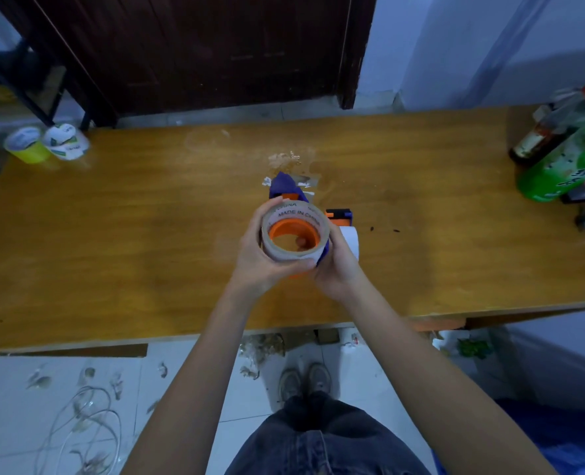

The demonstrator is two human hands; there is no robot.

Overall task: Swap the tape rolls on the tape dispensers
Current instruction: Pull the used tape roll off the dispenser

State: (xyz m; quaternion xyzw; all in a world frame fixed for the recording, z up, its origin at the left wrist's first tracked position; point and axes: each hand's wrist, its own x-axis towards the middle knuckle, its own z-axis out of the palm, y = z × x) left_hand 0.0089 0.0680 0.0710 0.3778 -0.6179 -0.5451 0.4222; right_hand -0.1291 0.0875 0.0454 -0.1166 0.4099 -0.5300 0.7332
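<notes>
Orange-cored tape roll (294,231) sits on the blue dispenser (284,185) above the wooden table (130,234); your left hand (261,260) grips the roll, your right hand (335,269) grasps the dispenser beneath.

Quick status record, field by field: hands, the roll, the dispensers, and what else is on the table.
left hand: grips tape roll from the left
right hand: holds the blue-orange dispenser at the roll's right side
roll: on orange hub, held above the table
second dispenser: on the table behind the hands, white roll
far left: two tape rolls
far right: bottles
</notes>
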